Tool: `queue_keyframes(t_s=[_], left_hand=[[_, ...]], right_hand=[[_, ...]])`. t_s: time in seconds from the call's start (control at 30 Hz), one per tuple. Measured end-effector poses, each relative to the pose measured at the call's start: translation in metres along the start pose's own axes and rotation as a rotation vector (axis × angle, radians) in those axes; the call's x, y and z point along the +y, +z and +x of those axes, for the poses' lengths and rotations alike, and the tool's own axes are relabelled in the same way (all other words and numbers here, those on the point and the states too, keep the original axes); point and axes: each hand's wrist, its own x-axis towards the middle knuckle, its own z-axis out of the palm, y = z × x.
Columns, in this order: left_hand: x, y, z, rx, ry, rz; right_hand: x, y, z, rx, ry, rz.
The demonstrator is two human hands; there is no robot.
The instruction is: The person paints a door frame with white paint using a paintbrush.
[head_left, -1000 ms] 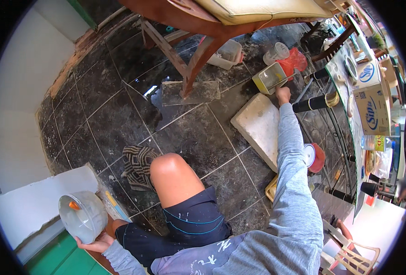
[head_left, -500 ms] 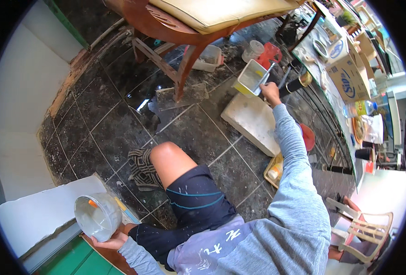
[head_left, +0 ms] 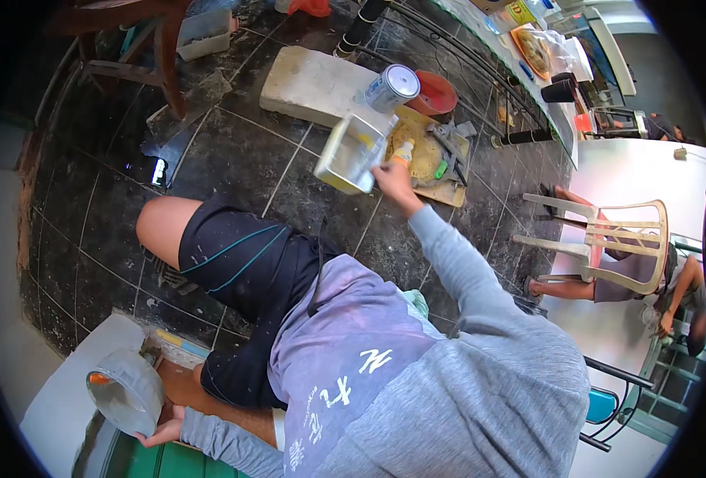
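My right hand [head_left: 397, 185] is closed on the near right edge of a rectangular plastic container [head_left: 339, 171] with pale, yellowish residue inside. The container is tilted and held above the floor, beside a pale stone-like block [head_left: 313, 84]. Blur hides whether a tool is also in that hand. At lower left, my left hand [head_left: 163, 430] grips a cloudy, round plastic tub [head_left: 130, 402] from below. The tub lies tilted, its mouth facing left, with an orange piece [head_left: 98, 378] at its rim. A blue-and-white can [head_left: 393, 88] stands at the block's right end.
Right of the container lies a yellowish tray [head_left: 425, 163] with a small orange-labelled bottle and tools. Behind it sits a red basin [head_left: 433, 92]. A glass-topped table [head_left: 480, 48] runs along the far right. A person sits on a plastic chair [head_left: 624, 243] at right. A wooden chair [head_left: 162, 64] stands far left.
The view has swung to the right. My right hand has brought the rectangular container from beyond the block's far end to its near side. My left hand still holds the round tub.
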Motion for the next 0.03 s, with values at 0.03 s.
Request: queue_keyframes(t_s=[0.03], left_hand=[[-0.0025, -0.0023, -0.0002, -0.001, -0.01, 0.004]], right_hand=[[0.0081, -0.0039, -0.0051, 0.005, 0.007, -0.007]])
